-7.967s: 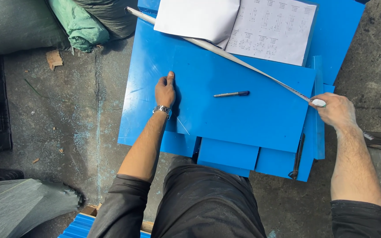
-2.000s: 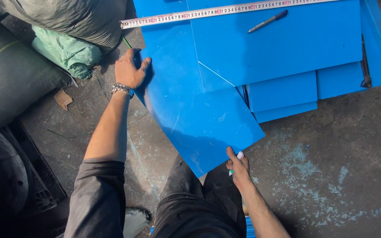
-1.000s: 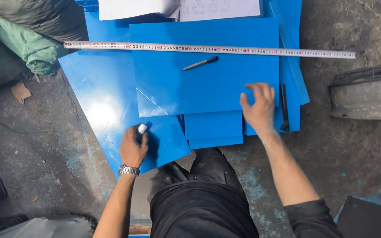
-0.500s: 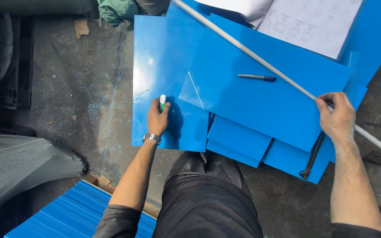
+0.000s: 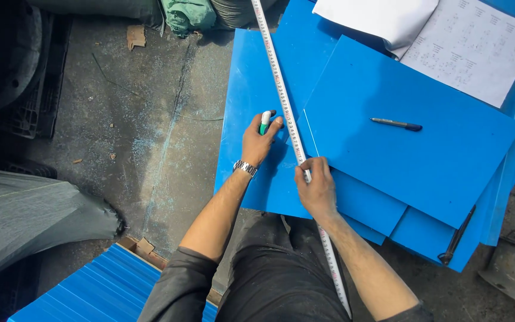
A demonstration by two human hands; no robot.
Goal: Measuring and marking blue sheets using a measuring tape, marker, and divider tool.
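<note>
My left hand (image 5: 258, 142) rests on a large blue plastic sheet (image 5: 249, 113) and grips a white marker with a green cap (image 5: 265, 121), tip pointing up beside the ruler. My right hand (image 5: 316, 188) presses down on a long steel ruler (image 5: 281, 89) that runs from the top of the view down past my knees, lying along the left part of the sheet. A watch sits on my left wrist. A smaller blue sheet (image 5: 412, 137) lies on top to the right, with a dark pen (image 5: 396, 124) on it.
Papers with printed tables (image 5: 469, 48) lie at the top right on the blue sheets. A dark metal tool (image 5: 455, 238) sits at the sheets' lower right edge. Corrugated blue panels (image 5: 96, 292) are at bottom left, grey sacks (image 5: 25, 209) at left, concrete floor (image 5: 150, 119) between.
The ruler has swung from a diagonal across the top sheet to nearly vertical along the left sheet. My right hand moved from the right end to hold it near the middle.
</note>
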